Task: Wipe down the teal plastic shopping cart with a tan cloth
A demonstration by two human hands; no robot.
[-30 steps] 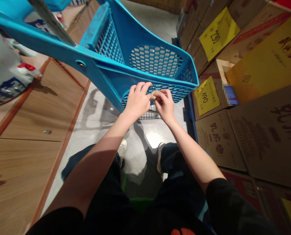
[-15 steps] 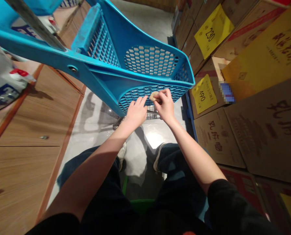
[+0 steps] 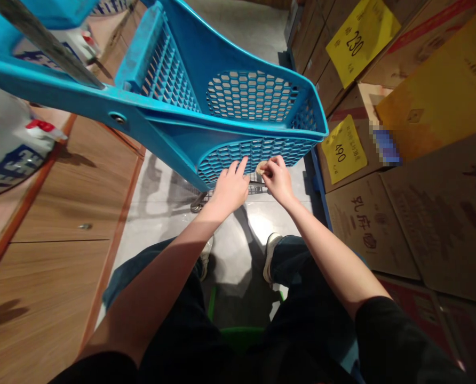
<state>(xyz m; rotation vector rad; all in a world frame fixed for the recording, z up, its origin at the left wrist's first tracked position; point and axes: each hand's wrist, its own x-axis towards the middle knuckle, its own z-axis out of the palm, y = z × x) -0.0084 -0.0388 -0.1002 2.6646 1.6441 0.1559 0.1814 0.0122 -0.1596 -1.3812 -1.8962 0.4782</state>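
Note:
A blue plastic shopping cart basket (image 3: 238, 101) with a perforated wall tilts in front of me. My left hand (image 3: 230, 186) rests against its lower mesh with the fingers stretched out and nothing in it. My right hand (image 3: 277, 177) is beside it, fingers pinched on a small tan roundish object (image 3: 261, 167) held against the mesh. What the object is I cannot make out. My knees and shoes show below.
Stacked cardboard boxes (image 3: 422, 213) with yellow price tags (image 3: 344, 149) line the right side. Wooden cabinets (image 3: 62, 224) run along the left, with a white and blue jar (image 3: 6, 144) on top. A narrow grey floor aisle (image 3: 161, 192) lies between; a green stool edge (image 3: 238, 333) sits under me.
Both hands have dropped slightly down the basket's mesh. The left hand's fingers have straightened from a curl. The right hand still pinches the small tan object.

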